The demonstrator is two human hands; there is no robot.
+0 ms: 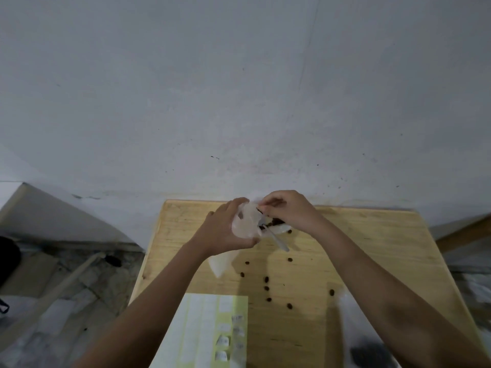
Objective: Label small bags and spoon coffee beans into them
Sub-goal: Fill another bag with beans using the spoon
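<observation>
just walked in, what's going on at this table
A person holds a small clear bag above the wooden table: the left hand grips its body, the right hand pinches its top edge. A plastic spoon lies just below. Loose coffee beans are scattered on the table, and a label sheet lies near the person.

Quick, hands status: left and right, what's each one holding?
Left hand: holding the bag.
Right hand: pinching the bag's top edge.
</observation>
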